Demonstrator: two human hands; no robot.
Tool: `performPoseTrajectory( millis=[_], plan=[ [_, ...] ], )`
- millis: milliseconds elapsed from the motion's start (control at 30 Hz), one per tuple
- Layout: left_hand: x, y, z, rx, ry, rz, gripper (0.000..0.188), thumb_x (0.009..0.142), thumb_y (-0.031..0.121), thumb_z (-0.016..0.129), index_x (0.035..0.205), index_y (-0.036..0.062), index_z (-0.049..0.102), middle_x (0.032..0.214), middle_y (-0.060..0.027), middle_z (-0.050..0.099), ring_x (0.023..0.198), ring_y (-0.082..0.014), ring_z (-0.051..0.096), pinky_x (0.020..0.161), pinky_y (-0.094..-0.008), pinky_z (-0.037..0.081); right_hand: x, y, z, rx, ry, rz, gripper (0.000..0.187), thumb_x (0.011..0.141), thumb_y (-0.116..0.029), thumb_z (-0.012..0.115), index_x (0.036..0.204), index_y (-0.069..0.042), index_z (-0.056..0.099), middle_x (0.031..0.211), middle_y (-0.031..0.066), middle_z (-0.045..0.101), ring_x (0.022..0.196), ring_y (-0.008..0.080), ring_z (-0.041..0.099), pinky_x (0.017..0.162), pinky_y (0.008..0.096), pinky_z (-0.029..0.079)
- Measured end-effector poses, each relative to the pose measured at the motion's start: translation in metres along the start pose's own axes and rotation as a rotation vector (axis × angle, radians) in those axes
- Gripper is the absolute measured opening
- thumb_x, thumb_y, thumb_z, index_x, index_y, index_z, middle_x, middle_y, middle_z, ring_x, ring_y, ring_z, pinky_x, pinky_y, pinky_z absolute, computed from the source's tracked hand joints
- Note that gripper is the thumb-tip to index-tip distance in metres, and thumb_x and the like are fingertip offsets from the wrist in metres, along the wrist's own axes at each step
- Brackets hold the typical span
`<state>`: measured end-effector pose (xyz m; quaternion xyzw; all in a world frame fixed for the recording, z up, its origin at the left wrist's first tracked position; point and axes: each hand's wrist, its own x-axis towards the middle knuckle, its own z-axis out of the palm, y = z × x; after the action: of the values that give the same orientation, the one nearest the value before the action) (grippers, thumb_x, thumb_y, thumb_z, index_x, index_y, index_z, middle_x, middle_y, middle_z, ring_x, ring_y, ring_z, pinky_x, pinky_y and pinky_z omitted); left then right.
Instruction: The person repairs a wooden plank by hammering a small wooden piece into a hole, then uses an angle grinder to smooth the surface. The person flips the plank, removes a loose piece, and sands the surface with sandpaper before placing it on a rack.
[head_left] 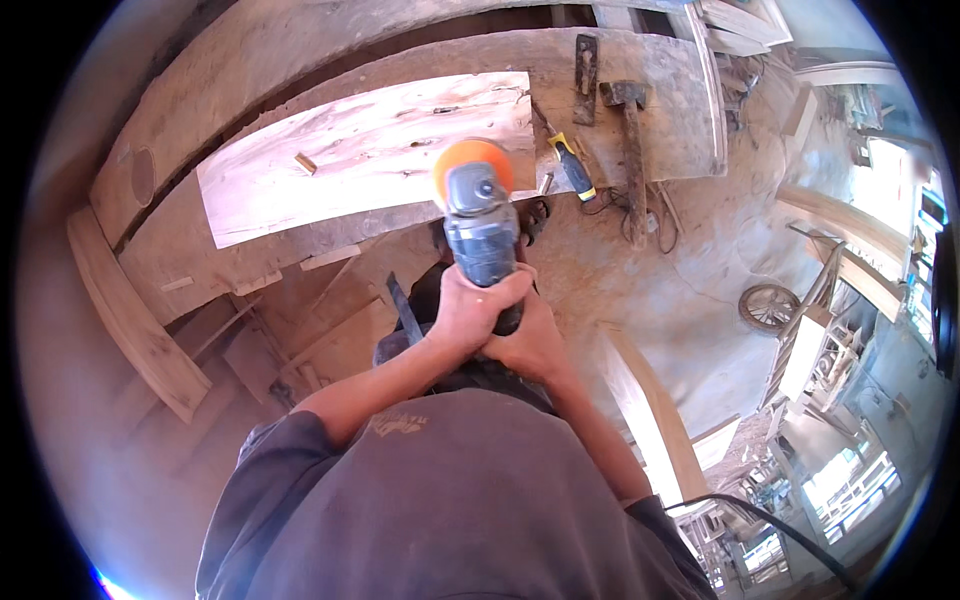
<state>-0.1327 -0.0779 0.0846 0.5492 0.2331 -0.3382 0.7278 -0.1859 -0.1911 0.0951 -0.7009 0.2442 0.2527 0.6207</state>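
Note:
Both hands hold an angle grinder with a grey-and-black body and a round orange disc at its far end. My left hand is closed round the body from the left. My right hand is closed on the rear, close against the left. The disc is over the near right edge of a pale wooden board with knots and cracks; I cannot tell whether it touches. A small wooden piece lies on the board.
The board rests on a rough plank bench. Right of it lie a yellow-and-black handled tool, a hammer and a dark slotted metal piece. A spoked wheel and planks stand to the right. A dark cable runs lower right.

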Motion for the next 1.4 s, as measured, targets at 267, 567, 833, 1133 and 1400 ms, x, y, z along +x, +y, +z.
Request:
performPoseTrajectory(
  millis=[267, 567, 833, 1133, 1400],
  plan=[
    [0.037, 0.021, 0.034, 0.110, -0.049, 0.023, 0.020, 0.080, 0.016, 0.080, 0.084, 0.0031, 0.065, 0.079, 0.0026, 0.062, 0.070, -0.0067, 0.055, 0.065, -0.0283, 0.050, 0.027, 0.007, -0.028, 0.219, 0.049, -0.089, 0.062, 0.062, -0.008, 0.079, 0.120, 0.000, 0.059, 0.104, 0.0091, 0.067, 0.097, 0.0194, 0.067, 0.085, 0.0347, 0.054],
    [0.053, 0.046, 0.031, 0.133, -0.167, -0.006, 0.018, 0.081, 0.018, 0.080, 0.085, 0.0045, 0.068, 0.078, 0.0001, 0.064, 0.068, -0.0093, 0.059, 0.063, -0.0297, 0.051, 0.049, 0.007, -0.021, 0.231, 0.197, -0.214, 0.049, 0.064, -0.006, 0.078, 0.109, 0.002, 0.062, 0.096, 0.0095, 0.068, 0.090, 0.0183, 0.068, 0.076, 0.0327, 0.055],
    [0.042, 0.039, 0.003, -0.021, -0.012, 0.014, 0.024, 0.085, 0.016, 0.077, 0.098, -0.0032, 0.072, 0.086, -0.0076, 0.071, 0.073, -0.0168, 0.068, 0.070, -0.0319, 0.056, 0.048, -0.043, -0.015, -0.002, -0.011, -0.150, 0.063, 0.064, -0.013, 0.080, 0.120, 0.007, 0.058, 0.100, 0.0137, 0.069, 0.094, 0.0230, 0.068, 0.085, 0.0352, 0.054],
    [0.064, 0.052, 0.040, 0.005, -0.055, -0.003, 0.022, 0.083, 0.017, 0.077, 0.095, -0.0016, 0.074, 0.085, -0.0054, 0.071, 0.072, -0.0128, 0.066, 0.066, -0.0289, 0.053, 0.061, -0.035, -0.042, 0.050, 0.098, -0.072, 0.064, 0.063, -0.016, 0.080, 0.120, 0.005, 0.059, 0.101, 0.0190, 0.071, 0.097, 0.0291, 0.071, 0.085, 0.0389, 0.055],
    [0.072, 0.033, 0.138, 0.295, -0.242, -0.012, 0.025, 0.087, 0.023, 0.079, 0.096, 0.0034, 0.067, 0.085, -0.0028, 0.067, 0.072, -0.0126, 0.063, 0.067, -0.0298, 0.053, 0.040, 0.009, -0.131, 0.572, 0.080, -0.043, 0.055, 0.061, -0.011, 0.074, 0.113, 0.003, 0.063, 0.089, 0.0101, 0.069, 0.079, 0.0194, 0.070, 0.069, 0.0331, 0.057]
  ],
)
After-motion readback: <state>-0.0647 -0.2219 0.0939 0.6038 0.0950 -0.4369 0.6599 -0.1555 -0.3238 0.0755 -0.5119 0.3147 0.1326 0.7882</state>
